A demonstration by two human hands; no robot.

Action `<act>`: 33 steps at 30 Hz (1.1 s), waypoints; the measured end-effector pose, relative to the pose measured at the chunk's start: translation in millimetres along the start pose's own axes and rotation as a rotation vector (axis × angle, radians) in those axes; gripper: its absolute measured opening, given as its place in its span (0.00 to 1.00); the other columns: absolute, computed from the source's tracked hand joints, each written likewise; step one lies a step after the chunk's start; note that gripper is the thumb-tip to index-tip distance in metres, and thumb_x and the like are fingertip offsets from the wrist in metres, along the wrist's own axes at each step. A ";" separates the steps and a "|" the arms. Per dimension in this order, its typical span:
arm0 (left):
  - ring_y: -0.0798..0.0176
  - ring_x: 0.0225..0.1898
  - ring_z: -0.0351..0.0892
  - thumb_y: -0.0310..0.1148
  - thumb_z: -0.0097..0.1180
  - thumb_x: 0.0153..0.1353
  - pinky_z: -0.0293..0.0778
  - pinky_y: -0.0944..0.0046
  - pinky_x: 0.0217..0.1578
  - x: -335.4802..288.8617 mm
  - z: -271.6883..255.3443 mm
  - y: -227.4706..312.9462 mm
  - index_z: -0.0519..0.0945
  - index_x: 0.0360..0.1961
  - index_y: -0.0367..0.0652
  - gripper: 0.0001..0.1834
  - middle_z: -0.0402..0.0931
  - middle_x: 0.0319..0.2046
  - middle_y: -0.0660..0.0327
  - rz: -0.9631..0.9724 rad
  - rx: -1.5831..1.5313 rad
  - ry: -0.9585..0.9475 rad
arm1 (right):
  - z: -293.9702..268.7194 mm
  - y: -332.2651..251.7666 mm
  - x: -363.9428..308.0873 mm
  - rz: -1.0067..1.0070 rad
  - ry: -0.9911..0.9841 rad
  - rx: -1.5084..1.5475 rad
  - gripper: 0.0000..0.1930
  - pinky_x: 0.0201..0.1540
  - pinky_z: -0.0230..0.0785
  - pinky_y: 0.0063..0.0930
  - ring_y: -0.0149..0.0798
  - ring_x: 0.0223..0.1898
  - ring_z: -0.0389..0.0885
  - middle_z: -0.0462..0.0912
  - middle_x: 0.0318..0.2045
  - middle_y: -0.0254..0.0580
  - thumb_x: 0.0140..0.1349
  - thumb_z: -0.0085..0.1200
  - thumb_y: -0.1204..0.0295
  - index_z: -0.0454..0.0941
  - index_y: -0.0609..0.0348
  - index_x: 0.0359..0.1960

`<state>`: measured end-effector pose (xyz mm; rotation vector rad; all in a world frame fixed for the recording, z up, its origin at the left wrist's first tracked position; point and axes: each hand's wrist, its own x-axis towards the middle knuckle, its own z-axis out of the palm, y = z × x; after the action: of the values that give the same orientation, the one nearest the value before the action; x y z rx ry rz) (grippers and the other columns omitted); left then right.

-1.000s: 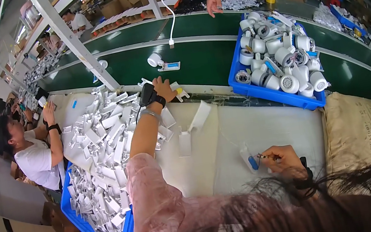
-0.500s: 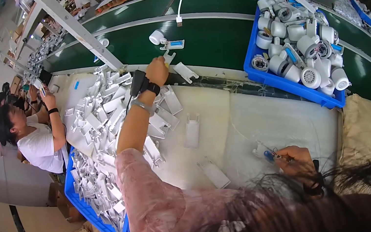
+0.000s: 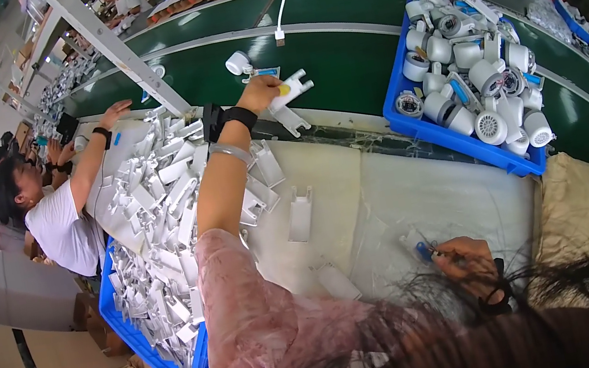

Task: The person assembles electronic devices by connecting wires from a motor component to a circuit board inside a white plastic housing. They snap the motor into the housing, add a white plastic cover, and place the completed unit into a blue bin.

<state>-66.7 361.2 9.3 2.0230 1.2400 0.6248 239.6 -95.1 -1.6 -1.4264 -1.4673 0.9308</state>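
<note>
My left hand [image 3: 260,94] is reached out over the near edge of the green belt, its fingers closed on a white plastic bracket [image 3: 295,86] with two prongs. A yellow patch shows at its fingertips. Just below, a second white bracket [image 3: 290,119] lies at the belt's edge. Behind the hand, a white round-headed part [image 3: 238,63] and a piece with a blue cylinder rest on the belt. Low at the right, my right hand [image 3: 467,261] is closed near the tabletop. Something blue and thin shows at its fingertips; its kind is unclear, and hair partly covers the wrist.
A heap of white plastic brackets [image 3: 159,178] spreads at left, spilling into a blue bin [image 3: 107,300]. A blue crate [image 3: 453,145] of white round-headed parts stands on the belt [image 3: 345,68]. A paper sack [image 3: 583,212], a post [image 3: 118,53] and a hanging cable [image 3: 279,33] are nearby. A co-worker [image 3: 59,213] sits at left.
My left hand has moved slightly right, and the bracket in it now points right over the belt. My right hand has barely moved. The co-worker's arm has stretched toward the belt.
</note>
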 end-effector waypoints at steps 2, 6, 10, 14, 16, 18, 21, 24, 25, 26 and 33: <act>0.60 0.33 0.79 0.27 0.56 0.48 0.73 0.62 0.36 -4.5 10.9 -3.4 0.84 0.35 0.38 0.12 0.82 0.30 0.55 0.083 0.296 -0.248 | -1.5 -4.9 -1.3 -0.002 -0.001 -0.022 0.08 0.26 0.65 0.23 0.31 0.23 0.75 0.80 0.23 0.40 0.54 0.63 0.77 0.81 0.61 0.37; 0.50 0.34 0.79 0.31 0.61 0.44 0.74 0.58 0.38 -22.5 21.0 -9.0 0.84 0.31 0.38 0.12 0.81 0.33 0.49 0.166 0.388 -0.363 | 0.0 -7.7 -3.6 0.095 -0.037 0.038 0.08 0.26 0.65 0.23 0.31 0.23 0.76 0.79 0.23 0.40 0.54 0.62 0.76 0.81 0.62 0.37; 0.51 0.35 0.77 0.28 0.60 0.46 0.73 0.57 0.39 -44.4 35.6 16.2 0.83 0.31 0.37 0.09 0.79 0.34 0.50 0.266 0.339 -0.032 | 3.5 -12.1 -1.5 -0.023 0.006 -0.183 0.07 0.26 0.64 0.22 0.30 0.23 0.76 0.79 0.22 0.39 0.55 0.61 0.77 0.81 0.61 0.37; 0.59 0.36 0.75 0.30 0.61 0.52 0.72 0.62 0.39 -87.8 -10.8 26.0 0.82 0.35 0.39 0.10 0.77 0.38 0.55 0.263 0.165 0.012 | 2.7 -16.7 3.7 0.127 -0.061 -0.036 0.06 0.26 0.64 0.21 0.28 0.21 0.75 0.79 0.22 0.37 0.56 0.60 0.78 0.81 0.62 0.36; 0.61 0.36 0.75 0.29 0.61 0.52 0.71 0.64 0.37 -118.7 -43.4 35.8 0.81 0.36 0.39 0.10 0.77 0.37 0.56 0.093 0.136 -0.068 | 2.3 -16.9 6.0 0.082 -0.064 -0.050 0.06 0.26 0.63 0.21 0.27 0.20 0.75 0.79 0.21 0.36 0.57 0.59 0.79 0.80 0.62 0.36; 0.60 0.37 0.76 0.28 0.61 0.50 0.71 0.65 0.37 -153.1 -72.2 27.2 0.81 0.37 0.38 0.12 0.77 0.38 0.54 -0.062 0.177 -0.129 | 4.9 -18.8 8.4 0.088 -0.070 -0.057 0.06 0.25 0.63 0.20 0.26 0.20 0.75 0.79 0.21 0.36 0.57 0.59 0.79 0.80 0.62 0.36; 0.55 0.42 0.75 0.27 0.61 0.47 0.71 0.62 0.42 -202.7 -83.6 5.5 0.81 0.38 0.38 0.15 0.76 0.42 0.51 -0.110 0.434 -0.055 | 7.7 -19.2 7.9 0.085 -0.083 -0.058 0.06 0.25 0.64 0.20 0.26 0.20 0.75 0.79 0.21 0.36 0.57 0.58 0.79 0.80 0.63 0.37; 0.48 0.51 0.71 0.26 0.61 0.43 0.68 0.54 0.50 -233.8 -56.1 19.1 0.81 0.40 0.41 0.18 0.73 0.51 0.49 0.044 0.851 0.245 | 6.9 -20.1 6.4 0.063 -0.079 -0.078 0.05 0.23 0.63 0.18 0.23 0.19 0.73 0.78 0.20 0.34 0.60 0.57 0.78 0.79 0.65 0.37; 0.45 0.57 0.67 0.26 0.61 0.41 0.66 0.49 0.54 -246.3 -42.6 33.2 0.81 0.40 0.44 0.19 0.70 0.55 0.49 0.191 1.053 0.464 | 8.4 -20.3 6.9 0.037 -0.082 -0.093 0.06 0.21 0.63 0.16 0.21 0.18 0.71 0.77 0.19 0.32 0.61 0.56 0.77 0.79 0.67 0.37; 0.45 0.60 0.63 0.26 0.62 0.40 0.62 0.48 0.56 -260.4 -31.8 48.4 0.79 0.44 0.45 0.23 0.67 0.58 0.50 0.262 0.823 0.262 | 9.3 -23.5 6.7 0.037 -0.081 -0.096 0.06 0.21 0.63 0.16 0.21 0.18 0.71 0.77 0.19 0.32 0.61 0.56 0.77 0.79 0.67 0.37; 0.48 0.60 0.64 0.28 0.64 0.42 0.55 0.49 0.63 -326.0 76.1 90.7 0.74 0.53 0.44 0.31 0.69 0.55 0.54 0.663 0.423 -0.428 | 15.9 -27.3 10.1 -0.138 -0.120 -0.365 0.06 0.28 0.67 0.25 0.33 0.24 0.76 0.80 0.25 0.38 0.57 0.59 0.76 0.81 0.61 0.36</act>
<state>-102.6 16.3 10.7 2.7631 0.4530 0.1892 215.4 -85.9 19.1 -1.5220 -1.8727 0.6958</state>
